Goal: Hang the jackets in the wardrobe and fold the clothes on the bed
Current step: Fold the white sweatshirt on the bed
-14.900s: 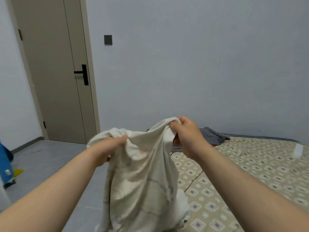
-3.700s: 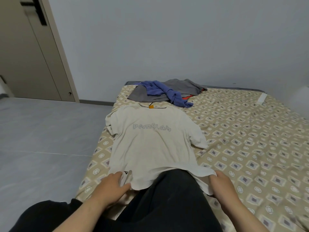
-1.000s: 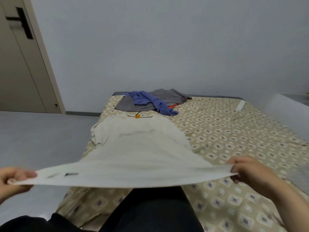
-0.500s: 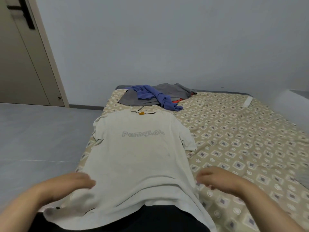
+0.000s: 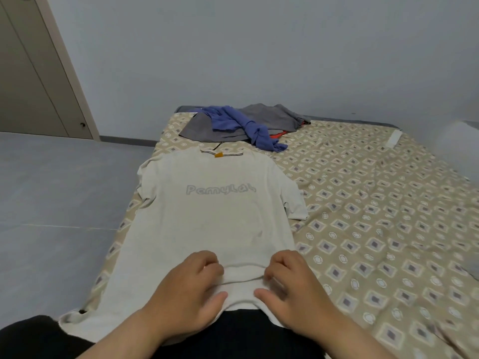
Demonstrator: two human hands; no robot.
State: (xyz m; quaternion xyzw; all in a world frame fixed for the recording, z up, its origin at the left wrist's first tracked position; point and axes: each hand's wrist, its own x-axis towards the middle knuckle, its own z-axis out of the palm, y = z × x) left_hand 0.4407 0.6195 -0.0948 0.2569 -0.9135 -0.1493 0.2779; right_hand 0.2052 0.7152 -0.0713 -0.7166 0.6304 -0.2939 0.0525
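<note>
A cream T-shirt (image 5: pixel 215 221) with grey lettering lies flat, front up, on the patterned bed (image 5: pixel 375 229), collar toward the far wall. Its hem reaches the near edge, over my dark trousers (image 5: pixel 246 332). My left hand (image 5: pixel 191 288) and my right hand (image 5: pixel 290 283) rest side by side on the shirt's lower middle. Fingers and thumbs of both are curled, pinching a small ridge of fabric between them. At the far end of the bed a grey garment (image 5: pixel 261 120) lies in a heap with a crumpled blue garment (image 5: pixel 241 125) on top.
The shirt's left side runs along the bed's left edge, beside grey floor (image 5: pixel 51 190). A closed door (image 5: pixel 31 73) stands at the back left. A small white object (image 5: pixel 394 138) lies at the bed's far right. A pale wall runs behind the bed.
A second ago both hands held the hem lifted and stretched wide. The shirt has since been laid flat, and the hands have moved inward from its sides to its lower middle.
</note>
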